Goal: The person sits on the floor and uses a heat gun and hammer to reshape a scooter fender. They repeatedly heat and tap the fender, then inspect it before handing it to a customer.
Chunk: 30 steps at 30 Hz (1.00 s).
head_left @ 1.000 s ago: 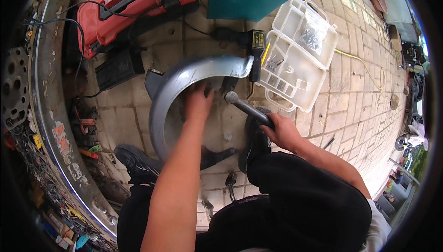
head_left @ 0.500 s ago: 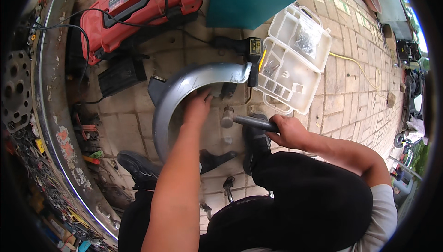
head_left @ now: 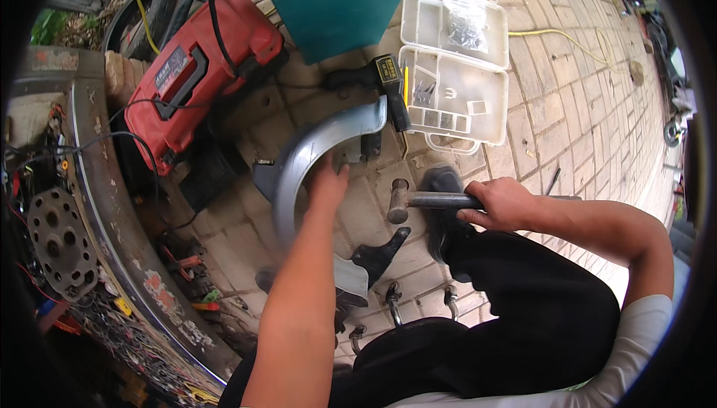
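A curved silver-grey fender (head_left: 308, 144) with black brackets stands on the paving in front of me. My left hand (head_left: 327, 184) reaches into its inner curve, beside a small greyish plate; its fingertips are partly hidden, so its grip is unclear. The forearm crosses over the fender's near part. My right hand (head_left: 497, 203) is wrapped round the dark handle of a hammer (head_left: 399, 200). The hammer's worn metal head is held to the right of the fender, apart from it, near my black shoe (head_left: 442, 184).
Beyond the fender lie a black corded heat-gun-like tool (head_left: 373, 76), an open clear parts case (head_left: 489, 102) and a teal box (head_left: 340, 12). A red tool case (head_left: 187, 72) stands far left, with black cables over it. A metal-edged ledge (head_left: 127, 206) runs along the left beside heaped scrap.
The view has turned, shifting the scene. My right hand and the hammer have moved right, away from the fender. The fender's near end now shows beside my left forearm.
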Each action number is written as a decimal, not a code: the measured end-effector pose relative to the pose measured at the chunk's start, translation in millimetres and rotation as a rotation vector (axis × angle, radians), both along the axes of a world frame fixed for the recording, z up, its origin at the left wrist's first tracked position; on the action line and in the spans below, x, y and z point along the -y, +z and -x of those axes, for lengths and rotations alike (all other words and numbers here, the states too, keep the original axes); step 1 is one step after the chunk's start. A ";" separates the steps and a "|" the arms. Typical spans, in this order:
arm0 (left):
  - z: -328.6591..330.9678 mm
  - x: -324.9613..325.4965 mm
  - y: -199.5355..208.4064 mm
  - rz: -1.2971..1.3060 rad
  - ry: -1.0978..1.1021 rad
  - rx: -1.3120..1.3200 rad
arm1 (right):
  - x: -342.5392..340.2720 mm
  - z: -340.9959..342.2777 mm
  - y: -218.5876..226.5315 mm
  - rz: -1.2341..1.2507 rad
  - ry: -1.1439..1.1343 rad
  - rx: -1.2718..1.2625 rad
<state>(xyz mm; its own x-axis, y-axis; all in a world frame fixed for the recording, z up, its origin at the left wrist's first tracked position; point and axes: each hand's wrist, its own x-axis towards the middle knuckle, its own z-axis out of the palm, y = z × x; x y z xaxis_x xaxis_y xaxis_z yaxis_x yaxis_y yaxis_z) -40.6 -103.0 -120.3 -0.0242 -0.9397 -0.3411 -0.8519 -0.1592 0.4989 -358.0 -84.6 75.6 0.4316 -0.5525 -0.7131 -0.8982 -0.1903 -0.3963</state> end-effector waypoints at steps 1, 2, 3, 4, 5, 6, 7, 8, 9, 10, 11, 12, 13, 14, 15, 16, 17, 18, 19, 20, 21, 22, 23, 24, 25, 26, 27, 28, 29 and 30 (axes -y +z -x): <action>-1.8 2.7 -0.8 -0.017 0.015 0.020 | -2.7 -5.0 0.1 0.038 -0.034 0.038; -3.0 3.3 -1.6 0.004 0.021 -0.008 | -6.6 -11.8 -1.1 0.070 -0.061 0.073; -3.7 2.5 -2.7 -0.002 0.037 -0.037 | -12.3 -19.5 -3.0 0.082 -0.085 0.090; -3.8 3.4 -4.6 -0.003 0.057 -0.067 | -17.1 -29.2 -7.1 0.071 -0.140 0.138; -3.3 3.9 -7.4 0.011 0.065 -0.068 | -22.0 -40.2 -12.4 0.033 -0.207 0.129; -2.0 3.3 -10.8 0.024 0.076 -0.069 | -27.7 -55.0 -21.1 0.055 -0.280 0.137; -0.7 1.6 -14.5 0.071 0.088 -0.058 | -31.5 -70.1 -32.2 0.085 -0.357 0.149; 1.9 -1.2 -18.6 0.129 0.112 -0.076 | -34.1 -81.3 -41.6 0.072 -0.425 0.162; 5.2 -2.4 -22.8 0.226 0.138 -0.082 | -35.3 -91.3 -50.5 0.052 -0.495 0.160; 6.3 -5.0 -26.1 0.236 0.160 -0.074 | -37.6 -98.1 -56.8 0.023 -0.566 0.144; 6.3 -7.2 -28.1 0.366 0.148 -0.085 | -39.8 -101.7 -61.1 0.041 -0.560 0.150; 6.0 -8.7 -29.2 0.409 0.130 -0.085 | -41.2 -104.4 -64.6 0.053 -0.558 0.141; 5.0 -10.0 -29.1 0.441 0.115 -0.086 | -43.4 -106.3 -66.7 0.064 -0.560 0.129; 3.5 -11.8 -27.9 0.427 0.100 -0.110 | -45.5 -106.8 -67.8 0.045 -0.566 0.129; 1.7 -13.8 -25.7 0.403 0.085 -0.136 | -47.3 -106.0 -68.4 0.028 -0.580 0.126; 0.5 -11.4 -23.8 0.392 0.068 -0.166 | -48.0 -105.1 -68.8 0.038 -0.598 0.137; -0.1 -9.3 -21.7 0.399 0.055 -0.197 | -50.1 -105.5 -69.1 0.034 -0.645 0.127; -1.0 -11.8 -18.4 0.338 0.064 -0.221 | -53.4 -107.9 -69.8 0.038 -0.695 0.130; -0.6 -13.2 -15.6 0.332 0.041 -0.138 | -56.7 -110.7 -70.9 0.032 -0.756 0.129; 0.1 -14.1 -12.5 0.404 0.011 -0.071 | -60.7 -114.7 -72.2 0.060 -0.807 0.157; 2.1 -13.7 -9.1 0.479 -0.015 -0.004 | -64.2 -119.5 -74.1 0.084 -0.868 0.182; 2.8 -11.8 -4.4 0.449 -0.037 -0.005 | -66.2 -123.8 -76.7 0.090 -0.936 0.196; 1.9 -10.9 3.0 0.413 -0.063 -0.003 | -67.9 -127.7 -79.3 0.090 -0.954 0.212; 1.4 -10.6 13.2 0.291 -0.083 0.025 | -70.0 -131.7 -81.7 0.071 -0.986 0.213; 0.4 -8.4 25.9 0.164 -0.092 -0.040 | -70.4 -134.4 -84.2 0.049 -1.022 0.211; -0.6 -3.4 41.3 -0.038 -0.085 -0.078 | -70.1 -137.5 -86.7 0.053 -1.033 0.226; -1.2 0.9 59.0 -0.284 -0.064 -0.107 | -71.1 -140.6 -88.7 0.044 -1.051 0.234; -6.6 5.6 78.8 -0.327 -0.235 -0.051 | -72.4 -143.5 -90.6 0.025 -1.074 0.232; -15.4 10.7 99.0 -0.326 -0.254 -0.108 | -73.8 -146.3 -92.5 0.040 -1.066 0.239; -28.0 19.3 118.3 -0.354 -0.275 -0.158 | -74.4 -148.5 -94.9 0.050 -1.063 0.238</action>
